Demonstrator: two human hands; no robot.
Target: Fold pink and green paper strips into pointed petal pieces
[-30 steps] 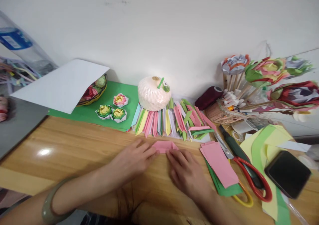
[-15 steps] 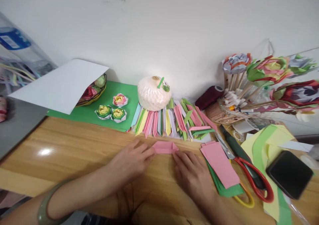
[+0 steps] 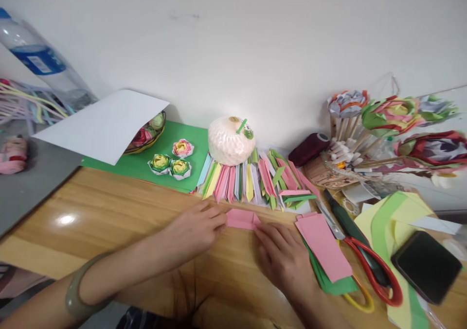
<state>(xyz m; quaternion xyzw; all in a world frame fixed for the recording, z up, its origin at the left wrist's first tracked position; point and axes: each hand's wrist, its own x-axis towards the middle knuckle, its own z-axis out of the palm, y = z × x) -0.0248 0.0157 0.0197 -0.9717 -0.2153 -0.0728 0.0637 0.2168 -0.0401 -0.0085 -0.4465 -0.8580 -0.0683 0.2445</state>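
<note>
A pink paper strip [image 3: 242,219] with folded corners lies flat on the wooden table between my hands. My left hand [image 3: 200,228] has its fingers curled and pressed at the strip's left end. At the opposite end, the fingertips of my right hand [image 3: 283,251] pinch the lower right corner. Just beyond the strip stands a row of folded paper pieces [image 3: 229,183] in pink, green, yellow and white. Beside my right hand rests a stack of pink paper rectangles [image 3: 324,246] on top of green ones [image 3: 335,284].
Red-handled scissors [image 3: 375,270], a dark green cutter [image 3: 343,215] and a black square object [image 3: 426,267] lie at right. Paper flowers [image 3: 392,112] stand behind them. A white round ornament [image 3: 231,142] is against the wall. Small paper lotuses [image 3: 160,163] sit on green sheets [image 3: 120,173].
The view has shifted slightly, so everything appears a little lower and further right. Both hands keep their places at the ends of the pink strip.
</note>
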